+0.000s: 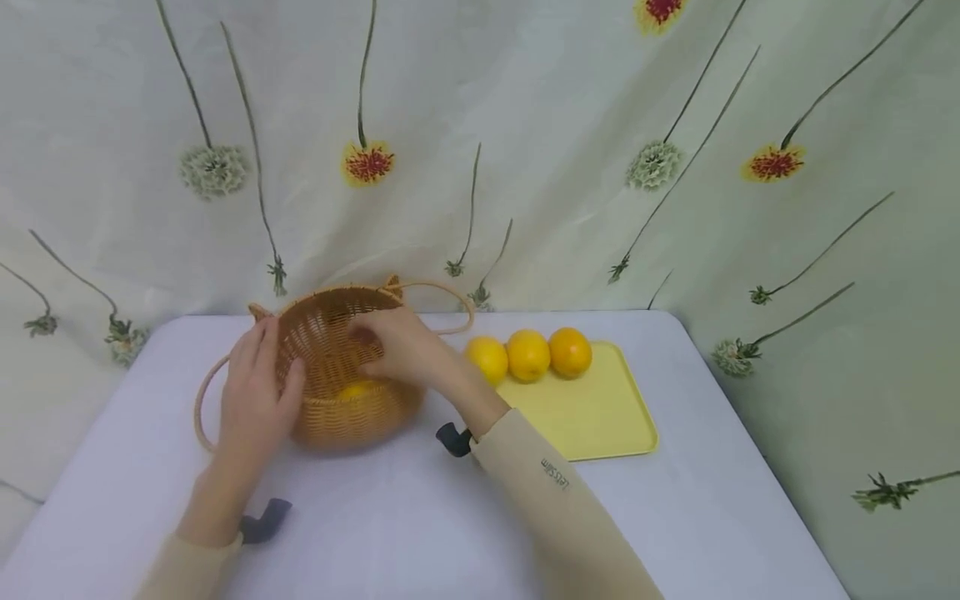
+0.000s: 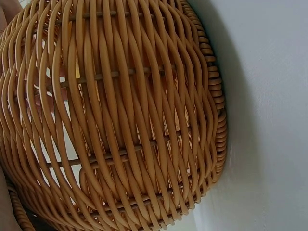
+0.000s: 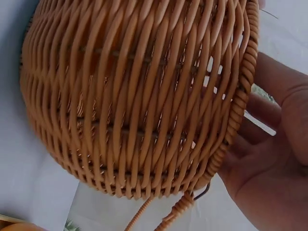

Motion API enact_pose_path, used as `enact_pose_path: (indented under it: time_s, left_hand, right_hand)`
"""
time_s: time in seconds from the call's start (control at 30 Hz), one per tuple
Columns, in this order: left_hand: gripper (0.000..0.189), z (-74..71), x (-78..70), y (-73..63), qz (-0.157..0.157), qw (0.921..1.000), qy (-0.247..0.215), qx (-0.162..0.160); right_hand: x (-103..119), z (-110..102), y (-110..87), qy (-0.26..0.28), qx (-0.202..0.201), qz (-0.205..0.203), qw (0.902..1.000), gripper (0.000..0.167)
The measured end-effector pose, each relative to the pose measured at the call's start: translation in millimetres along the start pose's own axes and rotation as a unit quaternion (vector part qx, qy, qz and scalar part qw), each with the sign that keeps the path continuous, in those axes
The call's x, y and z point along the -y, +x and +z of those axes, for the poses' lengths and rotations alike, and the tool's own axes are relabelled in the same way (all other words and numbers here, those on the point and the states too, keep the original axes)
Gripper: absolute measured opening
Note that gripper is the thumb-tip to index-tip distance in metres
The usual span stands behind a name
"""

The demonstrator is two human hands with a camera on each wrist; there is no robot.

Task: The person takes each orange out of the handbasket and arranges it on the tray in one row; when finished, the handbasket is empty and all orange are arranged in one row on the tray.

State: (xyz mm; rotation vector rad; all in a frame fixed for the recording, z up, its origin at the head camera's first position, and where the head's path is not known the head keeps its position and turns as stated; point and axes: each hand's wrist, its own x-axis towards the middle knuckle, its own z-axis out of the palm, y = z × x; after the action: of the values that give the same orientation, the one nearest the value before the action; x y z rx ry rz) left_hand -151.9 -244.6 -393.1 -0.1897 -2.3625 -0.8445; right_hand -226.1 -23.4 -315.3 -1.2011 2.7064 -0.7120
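Observation:
A tan wicker basket (image 1: 352,425) with two looped handles stands at the left of the table. My left hand (image 1: 258,392) holds its left rim, with the thumb by the opening and the fingers along the outer side. Over the near rim, my right hand (image 1: 397,342) reaches into the basket, its fingers bent loosely and nothing visible between them. Below that hand, a yellow-orange round fruit (image 1: 358,389) lies inside, mostly hidden by the wicker wall. In the right wrist view, the right hand's palm (image 3: 269,178) shows beyond the rim; the fingertips are partly hidden.
On the right, a yellow tray (image 1: 600,417) carries three oranges (image 1: 528,356) in a row along its back edge. The right forearm passes over the tray's left part. A flowered cloth (image 1: 540,225) hangs behind the white table (image 1: 390,533).

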Motion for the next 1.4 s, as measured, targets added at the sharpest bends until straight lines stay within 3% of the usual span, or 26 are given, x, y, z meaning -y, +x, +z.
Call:
enact_pose_path:
  time_s: [0.23, 0.4, 0.53, 0.73, 0.93, 1.1, 1.27, 1.4]
  left_hand:
    - [0.067, 1.5, 0.9, 2.5, -0.013, 0.9997, 0.006, 0.020]
    - [0.068, -0.2, -1.2, 0.9, -0.021, 0.9996, 0.008, 0.019]
    - [0.068, 0.4, -1.9, 3.9, -0.021, 0.9996, 0.006, 0.016]
    - [0.067, 1.7, -1.6, 4.2, -0.019, 0.9997, 0.007, 0.013]
    - [0.067, 0.3, -2.4, 2.7, -0.018, 0.9997, 0.006, 0.014]
    - [0.067, 2.1, -3.2, 4.1, -0.011, 0.9999, 0.006, 0.009]
    - [0.068, 3.0, -3.2, 3.4, -0.012, 0.9998, 0.009, 0.009]
    - [0.068, 1.7, -3.5, 2.7, -0.021, 0.9996, 0.012, 0.015]
  right_hand:
    - [0, 3, 17.2, -0.004, 0.100, 0.004, 0.9950, 0.062]
    - [1, 6, 20.5, -0.009, 0.133, -0.006, 0.9911, 0.059]
    - [3, 5, 26.2, 0.001, 0.168, 0.010, 0.9857, 0.057]
    - [8, 8, 38.6, -0.031, 0.243, 0.035, 0.9688, 0.049]
    - [15, 15, 49.9, -0.060, 0.313, 0.085, 0.9440, 0.042]
    - [11, 17, 51.2, -0.056, 0.336, 0.127, 0.9317, 0.047]
    - [8, 20, 52.6, -0.054, 0.325, 0.123, 0.9361, 0.049]
    - [8, 23, 55.1, -0.074, 0.269, 0.090, 0.9563, 0.051]
